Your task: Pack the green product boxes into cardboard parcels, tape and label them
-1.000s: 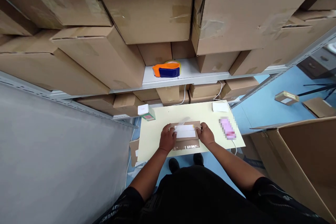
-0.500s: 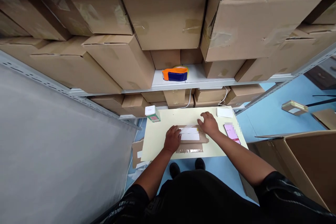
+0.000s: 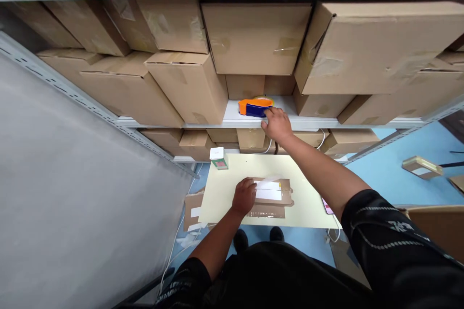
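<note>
**Left hand (image 3: 245,195) on the packet (image 3: 286,192), right hand (image 3: 278,124) at the tape dispenser (image 3: 254,107)**

At my far left stands a grey wall (image 3: 72,203). Next to it, on the blue floor, lies a piece of flattened cardboard (image 3: 190,203) bearing a white label. Then comes my pale yellow counter (image 3: 219,200), with a small white and green box (image 3: 218,158) upright near its back left corner.

My left hand rests over the left end of the packet, which lies flat on the counter; I cannot tell whether the thumb pinches it. A white label (image 3: 270,195) sits on the packet's face, and a clear strip (image 3: 270,180) crosses the label's upper part.

Above, the orange and navy dispenser sits on the shelf (image 3: 233,112) among brown cartons (image 3: 257,41). My right hand is spread at its right end, fingertips against the navy side, thumb apart.

Further right, my forearm partly hides a phone (image 3: 328,206) at the counter's edge. Beyond are a small taped box (image 3: 422,167) on the floor and a large open carton (image 3: 444,227).
</note>
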A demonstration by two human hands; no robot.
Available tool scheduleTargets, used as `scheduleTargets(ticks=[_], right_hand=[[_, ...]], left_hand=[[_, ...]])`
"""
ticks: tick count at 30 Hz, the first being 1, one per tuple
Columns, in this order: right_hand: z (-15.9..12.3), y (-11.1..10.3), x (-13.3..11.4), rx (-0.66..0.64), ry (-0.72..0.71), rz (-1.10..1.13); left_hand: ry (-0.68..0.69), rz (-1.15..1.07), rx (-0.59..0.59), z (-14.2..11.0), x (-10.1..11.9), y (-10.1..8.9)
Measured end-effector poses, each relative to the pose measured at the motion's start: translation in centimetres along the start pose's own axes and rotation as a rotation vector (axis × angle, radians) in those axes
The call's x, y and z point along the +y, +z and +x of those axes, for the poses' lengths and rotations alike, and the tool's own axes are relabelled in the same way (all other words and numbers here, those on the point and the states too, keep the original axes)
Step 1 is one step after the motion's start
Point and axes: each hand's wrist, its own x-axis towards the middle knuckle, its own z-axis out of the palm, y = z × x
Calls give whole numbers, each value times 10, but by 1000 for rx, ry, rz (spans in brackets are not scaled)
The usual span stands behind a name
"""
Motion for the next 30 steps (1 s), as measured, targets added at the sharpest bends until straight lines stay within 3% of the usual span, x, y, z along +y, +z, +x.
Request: scheduleTargets(ticks=[8, 15, 22, 30], right_hand=[[53, 7, 5, 35, -65, -34], [76, 16, 7, -121, 56, 29], [49, 1, 12, -117, 37, 121], [-13, -27, 20, -10, 133, 580]], left_hand=[[-15, -34, 24, -4, 4, 2], [-34, -49, 23, -3, 3, 2], [-21, -70, 6, -1, 1, -4], [-12, -115, 55, 9, 0, -17]])
